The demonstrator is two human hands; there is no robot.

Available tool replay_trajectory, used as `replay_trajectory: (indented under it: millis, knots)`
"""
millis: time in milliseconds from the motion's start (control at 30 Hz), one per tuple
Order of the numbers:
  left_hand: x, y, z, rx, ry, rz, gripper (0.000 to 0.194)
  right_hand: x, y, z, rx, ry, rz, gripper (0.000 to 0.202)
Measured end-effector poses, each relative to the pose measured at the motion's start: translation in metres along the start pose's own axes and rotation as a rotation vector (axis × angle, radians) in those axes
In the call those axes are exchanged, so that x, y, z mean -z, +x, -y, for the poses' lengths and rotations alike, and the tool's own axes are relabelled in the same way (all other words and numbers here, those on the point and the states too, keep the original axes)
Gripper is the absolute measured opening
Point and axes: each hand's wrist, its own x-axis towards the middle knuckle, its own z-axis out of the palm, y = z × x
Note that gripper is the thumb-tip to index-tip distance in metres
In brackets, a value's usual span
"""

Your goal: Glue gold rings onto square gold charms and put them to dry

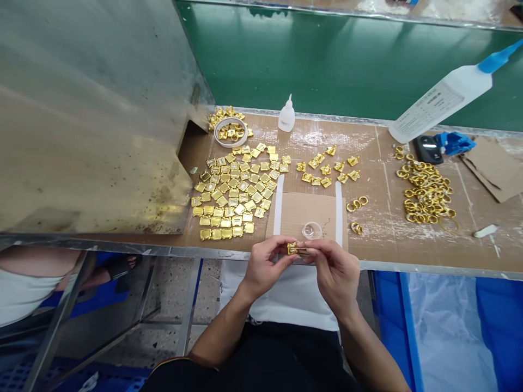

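Near the table's front edge, my left hand [265, 265] pinches a small gold piece [291, 249] between thumb and fingers. My right hand [337, 272] is closed on a thin stick [303, 251] whose tip meets the gold piece. Just beyond the fingers a small clear round dish [311, 230] sits on a cardboard pad [306, 207] with white tape strips. Rows of flat gold pieces [233, 193] lie to the left. Several gold pieces [326, 170] are scattered behind the pad, and a few gold rings [357, 228] lie at its right.
A metal box [90, 120] stands at the left. A small white bottle [286, 115] is at the back; a large bottle [445, 100] leans at the right, near a ring pile [427, 193]. Another person's leg [38, 264] shows lower left. Blue bins [394, 310] are lower right.
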Motion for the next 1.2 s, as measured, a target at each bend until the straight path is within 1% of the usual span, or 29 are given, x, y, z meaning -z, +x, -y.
replay_trajectory:
  millis: [300, 533, 667, 733, 833, 900, 1033, 1133, 1200]
  knots:
    - [0.000, 0.000, -0.001, 0.011, 0.012, 0.007, 0.023, 0.002, -0.003, -0.003, -0.015, -0.036, 0.013, 0.014]
    - [0.001, 0.001, -0.002, -0.012, 0.020, 0.007, 0.021, 0.002, 0.000, -0.001, -0.039, 0.007, 0.026, 0.017]
    - [0.002, 0.000, 0.000, 0.010, 0.000, 0.015, 0.025, 0.005, 0.000, -0.001, -0.036, 0.027, 0.031, 0.019]
    - [0.002, 0.000, 0.000, 0.020, -0.031, 0.019, 0.026, 0.008, 0.001, -0.002, -0.024, 0.018, 0.001, 0.018]
    - [0.002, 0.000, 0.000, 0.026, -0.097, 0.023, 0.026, 0.015, 0.003, -0.006, -0.004, -0.015, -0.091, 0.015]
    - [0.003, 0.001, 0.000, 0.017, -0.152, 0.027, 0.026, 0.019, 0.006, -0.010, 0.003, -0.039, -0.124, 0.013]
    - [0.005, 0.002, -0.001, -0.005, -0.276, 0.055, 0.024, 0.024, 0.010, -0.017, 0.031, -0.172, -0.145, 0.014]
    - [0.008, 0.003, -0.002, 0.031, -0.345, 0.061, 0.025, 0.025, 0.014, -0.020, 0.061, -0.257, -0.149, 0.015]
    - [0.009, 0.003, -0.002, 0.060, -0.365, 0.056, 0.028, 0.024, 0.016, -0.022, 0.076, -0.305, -0.127, 0.016]
